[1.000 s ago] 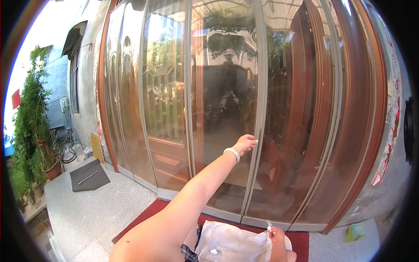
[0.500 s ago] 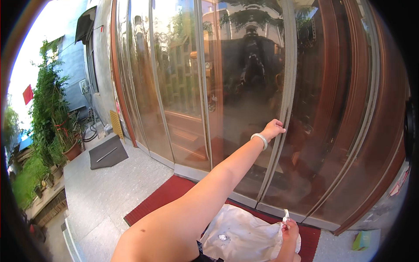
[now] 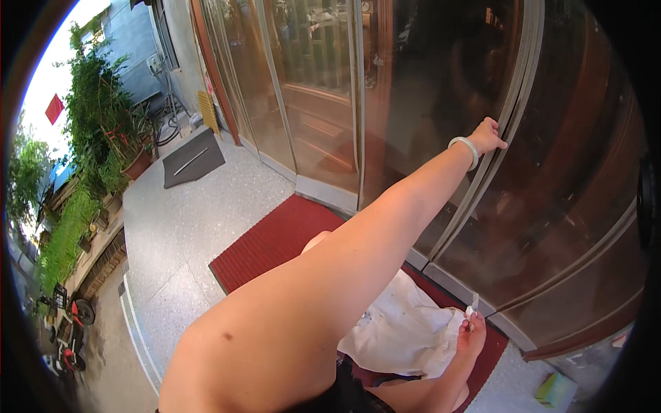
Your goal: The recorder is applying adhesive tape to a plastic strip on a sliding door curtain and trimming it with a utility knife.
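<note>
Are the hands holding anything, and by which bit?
The right hand pinches a small whitish thing by its lower end. The left hand is at the grey edge strip of the clear curtain; whether it grips cannot be told.

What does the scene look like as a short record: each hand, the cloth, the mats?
Left hand: at the grey strip of the clear curtain; fingers curled, grip unclear
Right hand: holding a small whitish piece
White cloth: rumpled, beside the right hand
Red mat: on the pale floor
Grey mat: toward the left, with a rod on it
</note>
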`<state>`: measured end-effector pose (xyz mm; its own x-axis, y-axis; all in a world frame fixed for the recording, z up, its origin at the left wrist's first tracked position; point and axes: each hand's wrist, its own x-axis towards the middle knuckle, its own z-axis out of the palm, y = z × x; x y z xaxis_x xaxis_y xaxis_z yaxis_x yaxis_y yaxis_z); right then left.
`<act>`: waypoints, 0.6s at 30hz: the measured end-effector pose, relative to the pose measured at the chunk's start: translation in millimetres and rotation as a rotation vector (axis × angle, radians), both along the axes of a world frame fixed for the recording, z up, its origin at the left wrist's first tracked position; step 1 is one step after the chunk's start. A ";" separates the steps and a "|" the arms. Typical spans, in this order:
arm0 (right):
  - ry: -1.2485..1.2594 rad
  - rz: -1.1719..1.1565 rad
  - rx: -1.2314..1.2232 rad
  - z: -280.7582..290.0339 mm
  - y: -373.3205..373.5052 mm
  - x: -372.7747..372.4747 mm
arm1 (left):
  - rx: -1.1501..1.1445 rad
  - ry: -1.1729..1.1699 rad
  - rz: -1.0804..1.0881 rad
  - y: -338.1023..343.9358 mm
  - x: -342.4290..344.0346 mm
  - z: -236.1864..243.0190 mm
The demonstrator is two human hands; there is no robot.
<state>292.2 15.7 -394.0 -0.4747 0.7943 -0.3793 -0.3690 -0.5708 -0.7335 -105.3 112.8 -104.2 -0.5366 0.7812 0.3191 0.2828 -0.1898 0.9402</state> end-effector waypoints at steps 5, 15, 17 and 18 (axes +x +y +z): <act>-0.013 -0.006 -0.002 0.9 0.9 -3.5 | 0.028 -0.037 0.097 20.3 3.7 -6.5; -0.031 0.028 0.006 6.3 -3.8 1.0 | -0.023 -0.044 0.080 5.3 41.5 4.6; -0.029 0.030 0.008 3.3 -5.4 -0.5 | 0.001 -0.113 0.130 4.7 42.9 4.9; -0.039 0.014 0.003 2.4 -7.1 -0.3 | 0.012 -0.150 0.150 4.3 45.7 5.2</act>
